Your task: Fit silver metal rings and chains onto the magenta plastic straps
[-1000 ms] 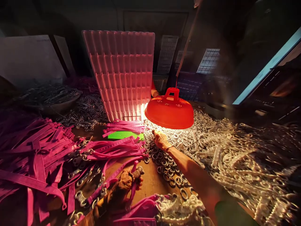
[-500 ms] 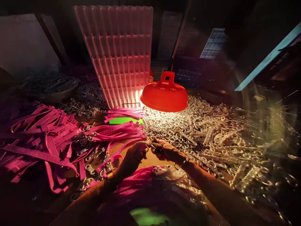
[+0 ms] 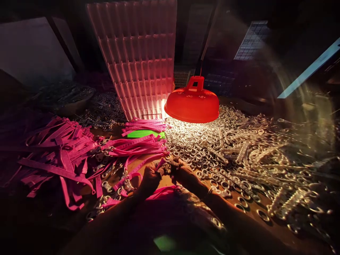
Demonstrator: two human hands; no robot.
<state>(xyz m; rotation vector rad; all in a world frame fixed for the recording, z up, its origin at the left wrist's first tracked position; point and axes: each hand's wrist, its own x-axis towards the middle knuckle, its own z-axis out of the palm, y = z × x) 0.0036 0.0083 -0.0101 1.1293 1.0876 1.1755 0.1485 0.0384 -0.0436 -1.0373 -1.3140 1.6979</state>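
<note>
Both grips meet mid-bench: our left hand point(image 3: 149, 177) pinches a pink strap point(image 3: 159, 165) end, right hand point(image 3: 183, 172) closed on smth small at it, prob. a metal ring point(image 3: 168, 168), too dim to confirm. Strap looks light, floppy; we'd hold near its tip. Rings seem stiff, slippery. Fingertips hidden in shadow; ring pile point(image 3: 212, 141) beyond right grip blurs.

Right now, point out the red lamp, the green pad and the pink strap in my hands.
Lamp point(image 3: 191, 106): head view, middle of the red shade.
Green pad point(image 3: 146, 133): head view, bare strip showing below the pink straps.
Pink strap point(image 3: 160, 164): head view, end sticking up by the left hand's fingers.
</note>
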